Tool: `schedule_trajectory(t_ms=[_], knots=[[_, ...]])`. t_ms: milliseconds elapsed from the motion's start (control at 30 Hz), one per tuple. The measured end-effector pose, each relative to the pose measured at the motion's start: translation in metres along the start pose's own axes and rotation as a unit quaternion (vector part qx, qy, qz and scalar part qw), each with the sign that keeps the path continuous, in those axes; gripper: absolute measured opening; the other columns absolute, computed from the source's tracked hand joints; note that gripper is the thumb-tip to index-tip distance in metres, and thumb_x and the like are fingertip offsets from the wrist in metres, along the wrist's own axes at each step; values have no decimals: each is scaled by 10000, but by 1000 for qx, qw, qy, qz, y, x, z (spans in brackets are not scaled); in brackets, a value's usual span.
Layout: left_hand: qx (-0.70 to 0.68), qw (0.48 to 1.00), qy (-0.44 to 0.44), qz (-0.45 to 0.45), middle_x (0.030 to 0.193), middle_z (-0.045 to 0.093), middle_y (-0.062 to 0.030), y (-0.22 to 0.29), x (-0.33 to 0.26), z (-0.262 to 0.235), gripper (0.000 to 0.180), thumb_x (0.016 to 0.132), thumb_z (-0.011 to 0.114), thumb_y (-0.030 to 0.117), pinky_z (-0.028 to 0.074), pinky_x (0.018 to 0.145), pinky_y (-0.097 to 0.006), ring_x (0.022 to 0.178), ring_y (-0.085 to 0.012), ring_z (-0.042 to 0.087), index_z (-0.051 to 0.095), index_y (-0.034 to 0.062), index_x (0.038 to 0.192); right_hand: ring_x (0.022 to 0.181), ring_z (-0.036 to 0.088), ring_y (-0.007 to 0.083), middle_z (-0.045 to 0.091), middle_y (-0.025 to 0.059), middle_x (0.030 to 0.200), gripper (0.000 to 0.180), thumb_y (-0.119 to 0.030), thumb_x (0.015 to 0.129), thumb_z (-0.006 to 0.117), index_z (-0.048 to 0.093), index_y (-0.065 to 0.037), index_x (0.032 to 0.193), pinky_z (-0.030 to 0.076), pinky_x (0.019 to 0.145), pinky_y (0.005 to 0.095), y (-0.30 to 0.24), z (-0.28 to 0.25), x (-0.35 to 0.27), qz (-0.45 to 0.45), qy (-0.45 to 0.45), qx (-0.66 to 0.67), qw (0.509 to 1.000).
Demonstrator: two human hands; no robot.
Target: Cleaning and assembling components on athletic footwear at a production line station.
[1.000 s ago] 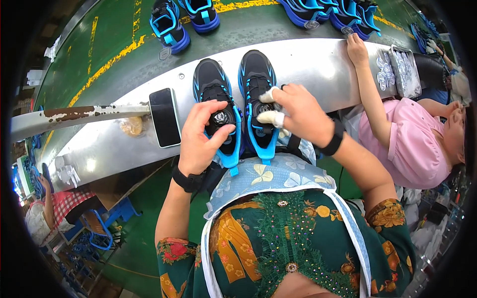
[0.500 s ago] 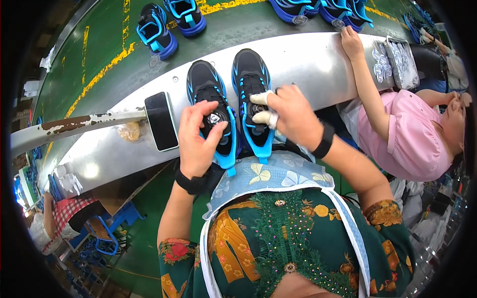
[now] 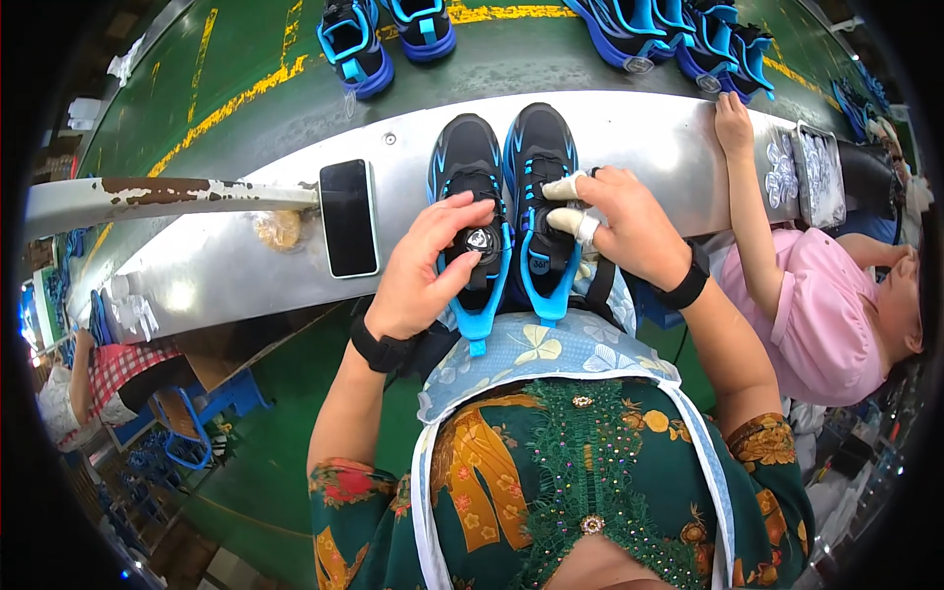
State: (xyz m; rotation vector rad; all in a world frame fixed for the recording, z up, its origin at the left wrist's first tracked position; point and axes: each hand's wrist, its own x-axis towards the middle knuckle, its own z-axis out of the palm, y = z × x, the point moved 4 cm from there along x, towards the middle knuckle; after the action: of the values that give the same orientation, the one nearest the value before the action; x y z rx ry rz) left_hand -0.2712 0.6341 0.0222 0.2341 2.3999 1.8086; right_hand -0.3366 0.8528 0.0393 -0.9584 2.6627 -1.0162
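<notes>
Two black and blue sneakers, the left sneaker (image 3: 466,147) and the right sneaker (image 3: 544,138), stand side by side on the metal bench, toes pointing away from me. My left hand (image 3: 423,258) curls its thumb and fingers around the round lacing dial (image 3: 480,240) on the left sneaker's tongue. White covers sheathe the thumb and index finger of my right hand (image 3: 629,218). These two fingers bracket the right sneaker's tongue, where the dial is mostly hidden between them. The heels rest close to my blue patterned apron (image 3: 531,346).
A phone (image 3: 348,218) lies on the metal bench (image 3: 275,295), left of the sneakers, beside a chipped metal arm (image 3: 147,205). More sneakers (image 3: 423,28) stand on the green surface beyond. At right, a co-worker in pink (image 3: 816,315) reaches across near a tray of clear pieces (image 3: 818,172).
The view has shifted, so the bench and sneakers appear farther right. Both hands stay at the dials; my right fingers sit slightly more toward the right sneaker's outer side.
</notes>
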Motion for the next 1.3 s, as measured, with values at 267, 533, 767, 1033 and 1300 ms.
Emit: schedule_trajectory(t_ms=[267,533,767,1033,1300], knots=[[6,996,-84,27,1140,613,-114,-15,9,-12,537,793,695,58,405,999,-327,1148,-235,566,544,46,1308,796,556,311,606,128,817,275,-191,842,702,679,-125,1107,431,726,402,8,9,33,-14,-37,9,999],[10,999,9,-35,1123,601,-111,-8,5,3,562,740,740,8,444,961,-316,1083,-208,575,580,32,1279,869,557,317,632,122,851,308,-264,842,677,694,-94,1099,413,787,425,9,29,60,-24,-93,-66,993],[-64,997,-25,-42,1271,569,-125,-10,10,-14,540,718,785,128,389,1030,-386,1257,-283,491,610,29,1219,895,539,306,640,114,873,358,-275,848,673,690,-72,1142,393,822,419,13,48,69,-34,-158,-60,985],[9,989,-148,24,1164,673,-81,-21,16,-20,317,764,739,128,315,1088,-448,1357,-325,417,679,58,1067,911,549,308,646,117,883,356,-271,849,671,691,-71,1142,393,828,419,13,54,72,-36,-151,-59,986],[141,979,-132,57,1275,605,-97,-2,16,-31,338,817,690,121,338,1082,-429,1330,-320,430,650,70,1149,749,564,283,624,125,800,344,-222,856,695,685,-56,1157,441,679,369,22,20,63,-55,-73,59,994]])
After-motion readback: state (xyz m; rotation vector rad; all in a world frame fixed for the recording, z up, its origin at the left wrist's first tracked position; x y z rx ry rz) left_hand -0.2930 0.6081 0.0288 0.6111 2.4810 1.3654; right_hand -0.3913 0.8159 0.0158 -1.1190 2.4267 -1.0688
